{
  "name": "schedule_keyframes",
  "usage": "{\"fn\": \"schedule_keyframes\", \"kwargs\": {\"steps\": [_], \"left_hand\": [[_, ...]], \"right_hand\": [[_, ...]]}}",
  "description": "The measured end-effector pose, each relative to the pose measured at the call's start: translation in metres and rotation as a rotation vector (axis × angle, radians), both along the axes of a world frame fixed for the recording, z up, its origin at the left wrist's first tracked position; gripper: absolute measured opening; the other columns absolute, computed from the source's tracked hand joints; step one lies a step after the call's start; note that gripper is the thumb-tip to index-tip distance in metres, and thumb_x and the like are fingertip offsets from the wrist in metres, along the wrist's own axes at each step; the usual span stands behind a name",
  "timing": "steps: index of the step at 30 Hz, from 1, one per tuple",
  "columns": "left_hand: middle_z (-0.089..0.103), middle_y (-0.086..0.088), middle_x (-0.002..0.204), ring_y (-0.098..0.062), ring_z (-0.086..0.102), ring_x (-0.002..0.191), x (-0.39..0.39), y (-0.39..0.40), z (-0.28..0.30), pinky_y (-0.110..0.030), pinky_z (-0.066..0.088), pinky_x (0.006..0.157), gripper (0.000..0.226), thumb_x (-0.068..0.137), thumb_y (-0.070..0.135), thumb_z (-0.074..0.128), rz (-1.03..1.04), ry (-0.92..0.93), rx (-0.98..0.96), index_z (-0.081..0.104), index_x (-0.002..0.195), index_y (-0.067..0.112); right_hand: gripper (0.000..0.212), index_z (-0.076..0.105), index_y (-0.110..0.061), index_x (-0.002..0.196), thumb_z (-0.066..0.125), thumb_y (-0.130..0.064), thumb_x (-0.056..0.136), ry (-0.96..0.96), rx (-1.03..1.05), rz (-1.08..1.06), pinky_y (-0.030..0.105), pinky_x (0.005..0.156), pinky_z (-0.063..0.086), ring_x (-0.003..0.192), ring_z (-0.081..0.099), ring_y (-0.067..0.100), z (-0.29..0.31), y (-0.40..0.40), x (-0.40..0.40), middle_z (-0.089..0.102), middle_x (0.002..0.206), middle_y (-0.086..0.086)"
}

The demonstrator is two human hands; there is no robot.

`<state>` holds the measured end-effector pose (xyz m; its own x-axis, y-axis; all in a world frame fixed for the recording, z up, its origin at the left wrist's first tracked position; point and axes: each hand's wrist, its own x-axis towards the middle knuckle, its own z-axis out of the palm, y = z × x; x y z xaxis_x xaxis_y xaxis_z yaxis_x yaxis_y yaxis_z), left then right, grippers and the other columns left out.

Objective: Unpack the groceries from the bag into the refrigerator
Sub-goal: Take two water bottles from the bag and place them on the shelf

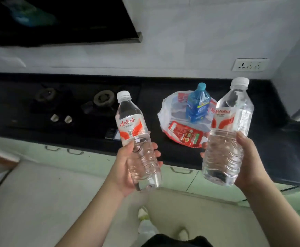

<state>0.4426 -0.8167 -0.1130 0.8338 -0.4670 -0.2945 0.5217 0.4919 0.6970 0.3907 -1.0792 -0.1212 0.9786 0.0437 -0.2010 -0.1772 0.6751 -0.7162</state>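
My left hand [126, 168] grips the lower half of a clear water bottle [133, 125] with a white cap and a red-and-white label. My right hand [247, 161] grips a second, similar water bottle [233, 120], held a little higher. Both bottles are upright and slightly tilted, in front of the counter. Behind them, a white and red plastic bag [172, 111] lies spread open on the black countertop [270, 150]. A blue bottle [198, 106] with a teal cap stands in the bag, and a red flat packet [184, 134] lies at its front edge.
A gas hob [70, 102] with two burners and two knobs sits left of the bag. A dark range hood [56, 20] hangs above it. A wall socket [250, 64] is on the back wall, pale cabinet fronts [179, 170] below the counter, and a grey appliance side [299, 77] at the right.
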Motion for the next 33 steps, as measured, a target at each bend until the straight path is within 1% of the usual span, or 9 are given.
{"fn": "schedule_keyframes", "kwargs": {"steps": [4, 7, 8, 12, 15, 19, 24, 29, 33], "left_hand": [[0.069, -0.014, 0.094, -0.025, 0.068, 0.078, -0.021, 0.043, 0.000, -0.043, 0.057, 0.069, 0.043, 0.074, 0.036, 0.071, 0.142, -0.038, 0.009, 0.069, 0.109, 0.011], [0.070, -0.010, 0.091, -0.023, 0.068, 0.077, -0.041, 0.075, 0.006, -0.041, 0.057, 0.069, 0.030, 0.083, 0.033, 0.057, 0.226, -0.065, 0.064, 0.075, 0.094, 0.012], [0.070, -0.010, 0.090, -0.023, 0.068, 0.078, -0.048, 0.088, 0.008, -0.041, 0.057, 0.069, 0.028, 0.081, 0.034, 0.062, 0.253, -0.092, 0.089, 0.075, 0.092, 0.012], [0.070, -0.010, 0.092, -0.024, 0.068, 0.080, -0.084, 0.141, 0.016, -0.041, 0.057, 0.071, 0.050, 0.060, 0.042, 0.084, 0.380, -0.205, 0.086, 0.073, 0.098, 0.012], [0.069, -0.009, 0.092, -0.024, 0.068, 0.079, -0.124, 0.185, 0.016, -0.041, 0.057, 0.071, 0.054, 0.059, 0.042, 0.085, 0.454, -0.254, 0.079, 0.072, 0.102, 0.012], [0.068, -0.011, 0.093, -0.025, 0.067, 0.079, -0.189, 0.239, 0.015, -0.040, 0.057, 0.072, 0.060, 0.058, 0.039, 0.087, 0.561, -0.259, 0.016, 0.069, 0.108, 0.012], [0.066, -0.014, 0.091, -0.027, 0.065, 0.077, -0.275, 0.302, 0.017, -0.041, 0.056, 0.069, 0.066, 0.053, 0.035, 0.090, 0.750, -0.242, -0.032, 0.068, 0.110, 0.011], [0.065, -0.014, 0.097, -0.028, 0.065, 0.082, -0.359, 0.360, 0.018, -0.042, 0.054, 0.073, 0.068, 0.060, 0.033, 0.087, 0.855, -0.282, -0.073, 0.060, 0.119, 0.011], [0.064, -0.014, 0.098, -0.027, 0.065, 0.084, -0.415, 0.387, 0.021, -0.042, 0.055, 0.075, 0.073, 0.059, 0.036, 0.089, 0.946, -0.304, 0.011, 0.061, 0.121, 0.010]], "right_hand": [[0.068, 0.074, -0.012, 0.093, 0.087, -0.057, 0.044, -0.013, -0.029, 0.167, 0.045, 0.073, 0.058, 0.074, 0.071, 0.027, -0.004, 0.031, 0.012, 0.072, 0.086, 0.013], [0.071, 0.074, -0.010, 0.098, 0.086, -0.058, 0.046, -0.026, -0.034, 0.286, 0.040, 0.069, 0.059, 0.078, 0.071, 0.026, -0.004, 0.061, 0.019, 0.071, 0.091, 0.014], [0.072, 0.074, -0.009, 0.099, 0.086, -0.058, 0.047, -0.036, -0.040, 0.329, 0.040, 0.070, 0.059, 0.079, 0.071, 0.025, -0.002, 0.073, 0.021, 0.071, 0.093, 0.014], [0.075, 0.071, -0.007, 0.104, 0.085, -0.058, 0.051, -0.104, -0.073, 0.448, 0.041, 0.071, 0.060, 0.081, 0.071, 0.024, 0.005, 0.131, 0.023, 0.072, 0.098, 0.012], [0.073, 0.070, -0.009, 0.105, 0.086, -0.056, 0.051, -0.114, -0.055, 0.553, 0.041, 0.070, 0.059, 0.083, 0.071, 0.025, 0.008, 0.181, 0.012, 0.072, 0.100, 0.011], [0.085, 0.061, -0.003, 0.112, 0.088, -0.054, 0.049, -0.091, -0.039, 0.737, 0.040, 0.067, 0.058, 0.080, 0.069, 0.025, 0.012, 0.253, -0.016, 0.069, 0.097, 0.011], [0.068, 0.076, -0.012, 0.094, 0.087, -0.058, 0.045, -0.056, -0.041, 0.905, 0.039, 0.071, 0.059, 0.080, 0.069, 0.023, 0.013, 0.345, -0.076, 0.071, 0.096, 0.010], [0.065, 0.075, -0.009, 0.094, 0.086, -0.054, 0.048, -0.029, 0.044, 1.080, 0.039, 0.069, 0.058, 0.077, 0.069, 0.022, 0.017, 0.434, -0.136, 0.071, 0.094, 0.010], [0.067, 0.074, -0.006, 0.091, 0.089, -0.048, 0.042, 0.022, 0.144, 1.179, 0.038, 0.060, 0.058, 0.071, 0.068, 0.024, 0.026, 0.487, -0.173, 0.071, 0.090, 0.011]]}}
